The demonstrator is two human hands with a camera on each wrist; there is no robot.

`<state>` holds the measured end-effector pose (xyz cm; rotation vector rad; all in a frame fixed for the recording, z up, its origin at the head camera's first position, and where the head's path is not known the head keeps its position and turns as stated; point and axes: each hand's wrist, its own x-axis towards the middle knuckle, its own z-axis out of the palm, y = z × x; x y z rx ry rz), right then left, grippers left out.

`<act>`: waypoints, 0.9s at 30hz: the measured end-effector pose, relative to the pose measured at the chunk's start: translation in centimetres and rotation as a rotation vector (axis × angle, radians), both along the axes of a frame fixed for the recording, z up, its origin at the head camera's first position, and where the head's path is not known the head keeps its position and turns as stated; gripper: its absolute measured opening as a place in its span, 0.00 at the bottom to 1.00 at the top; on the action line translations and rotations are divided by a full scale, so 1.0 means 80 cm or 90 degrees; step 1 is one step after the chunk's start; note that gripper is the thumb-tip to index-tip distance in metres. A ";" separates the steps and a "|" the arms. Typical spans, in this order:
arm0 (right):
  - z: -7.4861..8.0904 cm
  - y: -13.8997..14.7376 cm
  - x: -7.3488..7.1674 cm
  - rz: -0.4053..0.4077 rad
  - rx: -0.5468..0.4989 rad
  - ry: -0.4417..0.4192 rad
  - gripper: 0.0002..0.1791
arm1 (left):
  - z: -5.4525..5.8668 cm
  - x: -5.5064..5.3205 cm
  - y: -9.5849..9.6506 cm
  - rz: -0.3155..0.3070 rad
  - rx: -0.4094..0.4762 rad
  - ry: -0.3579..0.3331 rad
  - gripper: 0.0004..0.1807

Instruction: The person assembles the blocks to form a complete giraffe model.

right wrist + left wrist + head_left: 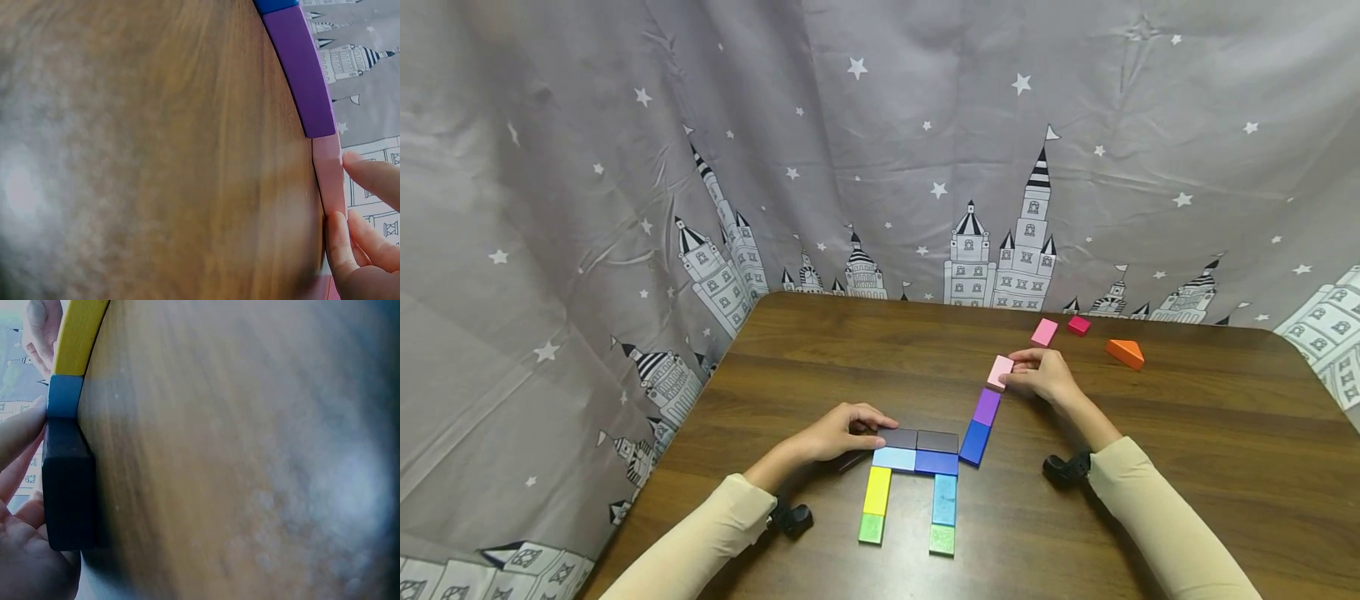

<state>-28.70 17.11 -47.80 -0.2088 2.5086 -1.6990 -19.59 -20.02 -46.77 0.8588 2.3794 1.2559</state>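
My left hand (838,432) holds the left of two dark grey blocks (902,437) between thumb and fingers, at its outer end. Below this pair lie a light blue block (894,458) and a dark blue block (936,462). With thumb and fingers my right hand (1047,377) pinches a pale pink block (999,370), also seen edge-on in the right wrist view, where the pink block (329,172) meets the end of a purple block (301,72). A blue block (975,442) continues that slanting row down to the dark blue block's right end.
Two legs extend toward me: a yellow block (877,491) above a green one (872,528), and a teal block (945,500) above another green one (942,540). Farther back lie a pink block (1044,332), a red block (1078,326) and an orange triangle (1124,353). A curtain (865,150) hangs behind the table.
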 end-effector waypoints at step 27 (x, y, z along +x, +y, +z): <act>-0.001 0.000 0.006 0.023 -0.007 -0.002 0.24 | -0.004 -0.001 0.001 0.000 0.009 0.010 0.17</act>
